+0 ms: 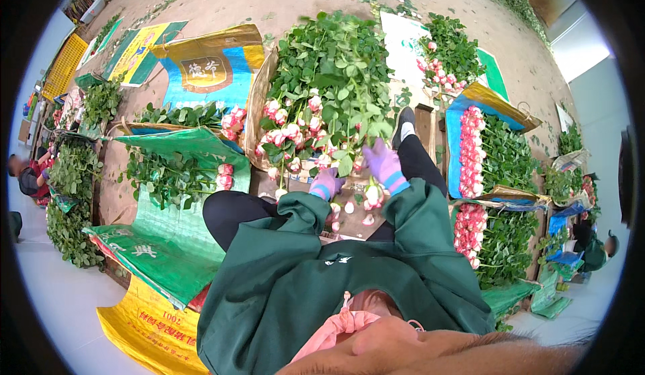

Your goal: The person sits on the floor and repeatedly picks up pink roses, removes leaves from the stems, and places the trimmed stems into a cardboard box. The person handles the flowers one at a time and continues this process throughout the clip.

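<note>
My left hand (327, 182), in a purple glove with a striped cuff, is at the lower edge of a heap of pink-and-white roses (292, 133). A leaf partly hides its fingers, so I cannot tell what it grips. My right hand (383, 162), gloved alike, has its fingers closed around a leafy rose stem. The head of this rose (374, 196) hangs just below the hand, towards me. The stem's green leaves (373, 105) reach away from me and look blurred. Loose petals (368, 220) and more rose heads (332, 213) lie between my legs.
Rows of roses (471, 153) lie in woven-plastic wraps at right. A green woven sheet (156, 259) and a blue-yellow sack (206, 72) are at left. My shoe (403, 120) stands beside the heap. People sit at far left (33, 178) and far right (597, 251).
</note>
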`<state>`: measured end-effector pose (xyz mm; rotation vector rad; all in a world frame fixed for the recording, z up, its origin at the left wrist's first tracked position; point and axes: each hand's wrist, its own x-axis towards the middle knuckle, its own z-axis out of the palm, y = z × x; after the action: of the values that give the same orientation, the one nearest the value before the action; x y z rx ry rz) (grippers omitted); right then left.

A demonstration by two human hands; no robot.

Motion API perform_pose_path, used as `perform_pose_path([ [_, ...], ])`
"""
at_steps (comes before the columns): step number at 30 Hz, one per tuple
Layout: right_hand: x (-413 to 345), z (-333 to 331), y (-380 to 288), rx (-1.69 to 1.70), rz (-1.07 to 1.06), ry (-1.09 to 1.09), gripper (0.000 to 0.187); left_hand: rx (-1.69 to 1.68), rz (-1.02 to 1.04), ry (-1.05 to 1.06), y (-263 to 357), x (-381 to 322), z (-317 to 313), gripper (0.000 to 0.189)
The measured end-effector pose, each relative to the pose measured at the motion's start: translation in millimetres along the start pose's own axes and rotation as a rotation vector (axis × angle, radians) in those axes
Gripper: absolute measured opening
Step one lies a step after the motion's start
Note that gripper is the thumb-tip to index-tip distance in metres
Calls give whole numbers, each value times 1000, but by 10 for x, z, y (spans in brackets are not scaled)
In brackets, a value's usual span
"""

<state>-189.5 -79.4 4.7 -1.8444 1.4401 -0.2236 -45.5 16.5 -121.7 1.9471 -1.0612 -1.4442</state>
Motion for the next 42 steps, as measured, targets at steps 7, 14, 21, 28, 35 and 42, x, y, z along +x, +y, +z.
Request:
perform_pose_path([
  [7, 279, 7, -340, 673, -49, -473, 22, 312, -3, 207, -303, -6, 20, 34],
  [14, 7, -502, -119, 530, -105, -119, 24, -77, 112, 69, 107, -256, 113, 26],
  [21, -229, 542, 956, 471, -384, 326, 13, -68, 132, 253, 70, -276, 80, 23],
  [28, -294, 588, 782, 619, -119, 41, 20, 7, 308, 373, -164, -73, 191, 23],
  [35, -287, 565, 703, 812, -208, -106, 24, -283, 253, 131, -294, 15, 196, 18],
  [42, -365, 395, 651, 915, -188, -195, 28, -307, 312, -20, 84, -191, 29, 27],
])
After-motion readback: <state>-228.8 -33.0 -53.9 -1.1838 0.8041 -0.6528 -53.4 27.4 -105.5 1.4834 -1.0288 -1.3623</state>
